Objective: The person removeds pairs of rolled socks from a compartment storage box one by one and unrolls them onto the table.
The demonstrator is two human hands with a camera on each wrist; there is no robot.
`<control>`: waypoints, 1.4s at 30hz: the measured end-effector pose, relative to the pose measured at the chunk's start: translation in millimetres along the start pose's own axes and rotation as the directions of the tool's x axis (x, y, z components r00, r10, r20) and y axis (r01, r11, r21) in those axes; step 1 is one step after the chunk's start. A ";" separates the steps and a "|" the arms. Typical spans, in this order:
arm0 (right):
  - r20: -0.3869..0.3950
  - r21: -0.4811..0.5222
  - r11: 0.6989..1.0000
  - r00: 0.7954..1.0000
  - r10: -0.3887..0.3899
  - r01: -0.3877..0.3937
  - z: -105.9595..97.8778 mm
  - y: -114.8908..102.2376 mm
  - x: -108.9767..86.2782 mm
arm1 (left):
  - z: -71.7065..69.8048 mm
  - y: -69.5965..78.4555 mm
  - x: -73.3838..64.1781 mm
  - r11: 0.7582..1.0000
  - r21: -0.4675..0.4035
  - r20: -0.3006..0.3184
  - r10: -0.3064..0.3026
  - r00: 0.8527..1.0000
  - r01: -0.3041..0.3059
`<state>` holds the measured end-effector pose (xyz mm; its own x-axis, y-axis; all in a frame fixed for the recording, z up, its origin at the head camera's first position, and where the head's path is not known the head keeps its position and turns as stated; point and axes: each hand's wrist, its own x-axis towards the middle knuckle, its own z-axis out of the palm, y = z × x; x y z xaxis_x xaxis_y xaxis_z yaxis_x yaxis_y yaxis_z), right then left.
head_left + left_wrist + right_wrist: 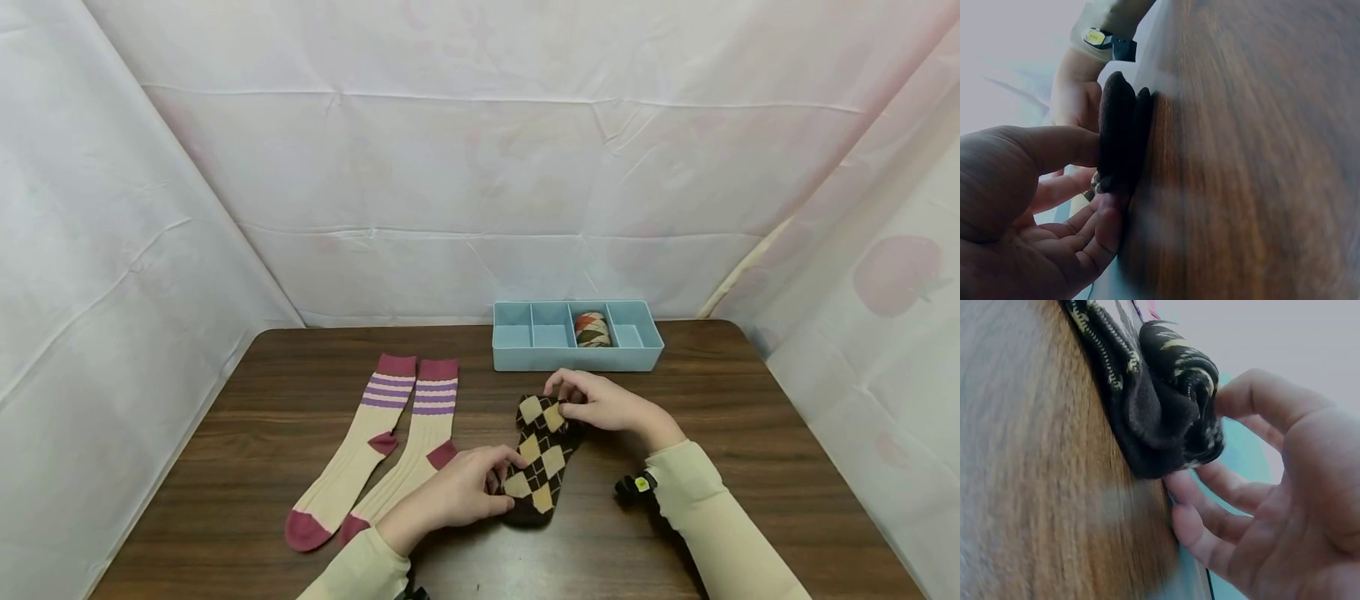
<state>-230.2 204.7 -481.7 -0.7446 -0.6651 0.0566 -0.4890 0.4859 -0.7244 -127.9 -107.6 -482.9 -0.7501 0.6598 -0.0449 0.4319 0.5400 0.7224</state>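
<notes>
Left arm (367, 571) reaches in from bottom center; left hand (467, 490) pinches the near end of the folded argyle socks (536, 458), right of center, lower half of frame. Right arm (712, 508) angles up-left from lower right; right hand (600, 402), fingers part-curled, pinches their far end below the blue tray (577, 360).

Curtained-off tabletop booth, looks like a recording setup; home, lab or office, can't tell. Creased white cloth (465, 167), faded pink print, hangs behind and both sides, hiding the room. Wood-grain table (225, 467) between. Black wrist device (636, 487) visible.
</notes>
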 end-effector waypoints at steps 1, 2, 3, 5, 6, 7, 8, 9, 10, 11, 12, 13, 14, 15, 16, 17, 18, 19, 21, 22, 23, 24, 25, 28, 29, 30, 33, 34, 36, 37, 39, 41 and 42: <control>-0.017 -0.010 1.000 1.000 -0.010 0.010 0.1 -0.2 0.0 | -0.1 0.0 -0.1 1.000 0.000 0.001 0.000 1.000 0.000; -0.032 -0.017 1.000 0.999 -0.022 0.021 0.1 -0.8 -0.1 | -0.1 0.0 -0.2 1.000 -0.001 0.002 -0.001 1.000 0.001; -0.045 -0.027 0.999 0.999 -0.028 0.027 0.1 -1.8 -0.2 | -0.3 -0.1 -0.2 1.000 -0.002 0.003 -0.001 1.000 0.001; -0.055 -0.038 0.999 0.998 -0.040 0.038 0.2 -3.8 -0.5 | -0.4 -0.3 -0.3 1.000 -0.004 0.005 -0.001 1.000 0.002; -0.050 -0.040 0.998 0.998 -0.042 0.040 0.3 -4.7 -0.7 | -0.5 -0.7 -0.1 1.000 -0.006 0.005 -0.001 1.000 0.001; -0.041 -0.040 0.998 0.998 -0.044 0.043 0.6 -5.3 -0.8 | -0.5 -1.0 0.0 1.000 -0.005 0.005 0.001 1.000 -0.001; -0.030 -0.040 0.998 0.999 -0.045 0.043 0.8 -6.2 -0.8 | -0.5 -1.4 0.2 1.000 -0.004 0.004 0.003 1.000 -0.003; -0.017 -0.043 0.998 0.999 -0.038 0.037 1.2 -6.6 -0.9 | -0.5 -1.8 0.4 1.000 -0.003 0.004 0.006 1.000 -0.006; -0.003 -0.044 0.999 0.999 -0.032 0.032 1.5 -6.7 -0.9 | -0.5 -2.3 0.7 1.000 0.000 0.003 0.008 1.000 -0.008; 0.008 -0.048 0.999 1.000 -0.027 0.027 2.0 -6.7 -0.7 | -0.4 -2.8 0.9 1.000 0.002 0.002 0.009 1.000 -0.009; 0.017 -0.046 0.999 1.000 -0.022 0.023 2.4 -6.6 -0.5 | -0.3 -3.4 1.2 1.000 0.003 0.002 0.009 1.000 -0.009; 0.021 -0.050 0.999 1.000 -0.020 0.021 2.6 -6.8 -0.4 | -0.3 -3.7 1.3 1.000 0.005 0.001 0.008 1.000 -0.008; 0.021 -0.058 0.998 1.000 -0.019 0.020 2.8 -6.8 -0.2 | -0.3 -3.9 1.3 1.000 0.005 0.002 0.006 1.000 -0.006; 0.019 -0.064 0.998 1.000 -0.015 0.016 2.9 -6.9 -0.1 | -0.3 -4.2 1.4 1.000 0.005 0.003 0.005 1.000 -0.005; 0.014 -0.067 0.998 1.000 -0.016 0.017 2.8 -7.3 0.1 | -0.3 -4.4 1.4 1.000 0.005 0.004 0.002 1.000 -0.002; 0.006 -0.073 0.997 1.000 -0.016 0.017 2.6 -7.8 0.2 | -0.3 -4.5 1.4 1.000 0.003 0.005 -0.001 1.000 0.001; -0.001 -0.081 0.997 1.000 -0.016 0.016 2.4 -8.1 0.3 | -0.5 -4.3 1.3 1.000 0.001 0.006 -0.004 1.000 0.004; -0.009 -0.091 0.996 1.000 -0.016 0.015 2.2 -8.3 0.5 | -0.7 -4.0 1.1 1.000 -0.001 0.008 -0.005 1.000 0.005; -0.020 -0.101 0.995 1.000 -0.014 0.012 1.9 -8.3 1.0 | -1.5 -3.1 0.9 1.000 -0.003 0.011 -0.007 1.000 0.007; -0.025 -0.108 0.994 1.000 -0.013 0.010 1.9 -7.9 1.3 | -2.0 -2.3 0.7 1.000 -0.002 0.012 -0.007 1.000 0.007; -0.029 -0.117 0.993 0.999 -0.015 0.011 1.9 -7.4 1.7 | -2.5 -1.5 0.4 1.000 -0.002 0.013 -0.007 1.000 0.007; -0.032 -0.122 0.992 0.999 -0.015 0.011 2.0 -6.7 2.0 | -3.0 -0.6 0.2 1.000 -0.005 0.016 -0.007 1.000 0.007; -0.033 -0.126 0.992 0.999 -0.015 0.010 2.0 -6.1 2.2 | -3.6 0.1 0.0 1.000 -0.004 0.019 -0.006 1.000 0.006; -0.034 -0.130 0.992 0.999 -0.002 -0.003 1.5 -4.5 1.9 | -5.0 2.5 -1.0 1.000 -0.001 0.033 0.000 0.999 0.000; -0.031 -0.125 0.992 1.000 0.005 -0.008 1.1 -4.2 1.4 | -5.5 3.3 -1.3 1.000 -0.005 0.040 0.002 0.999 -0.002; -0.025 -0.117 0.993 1.000 0.014 -0.017 0.6 -3.8 0.9 | -5.8 4.0 -1.6 1.000 -0.007 0.046 0.007 0.999 -0.007; -0.010 -0.106 0.994 0.999 0.032 -0.033 -0.3 -2.7 -0.5 | -6.2 5.4 -2.5 1.000 -0.005 0.067 0.013 0.998 -0.013; -0.005 -0.103 0.994 0.999 0.032 -0.033 -0.5 -2.3 -0.8 | -6.1 5.5 -2.7 1.000 -0.005 0.073 0.012 0.997 -0.011; 0.005 -0.103 0.994 0.999 0.033 -0.032 -0.9 -2.2 -1.5 | -6.0 5.6 -3.1 1.000 -0.007 0.083 0.008 0.996 -0.007; 0.013 -0.097 0.995 0.999 0.036 -0.035 -1.2 -2.2 -1.8 | -5.9 5.5 -3.2 1.000 -0.008 0.089 0.004 0.996 -0.003; 0.029 -0.084 0.995 0.998 0.047 -0.045 -1.7 -2.3 -2.6 | -6.0 5.4 -3.1 1.000 -0.014 0.103 0.002 0.995 0.000; 0.042 -0.073 0.996 0.997 0.058 -0.055 -2.4 -2.6 -3.7 | -6.3 5.3 -2.8 1.000 -0.022 0.115 0.003 0.993 -0.001; 0.049 -0.068 0.996 0.997 0.062 -0.058 -2.5 -2.3 -4.0 | -6.3 5.0 -2.5 1.000 -0.025 0.121 0.005 0.993 -0.002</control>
<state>-227.2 207.7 -478.5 -0.7505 -0.6606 -0.0217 -0.4743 0.5612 -0.6783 -127.0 -109.9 -474.8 -0.6820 0.7206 -0.1246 0.4207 0.5259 0.7392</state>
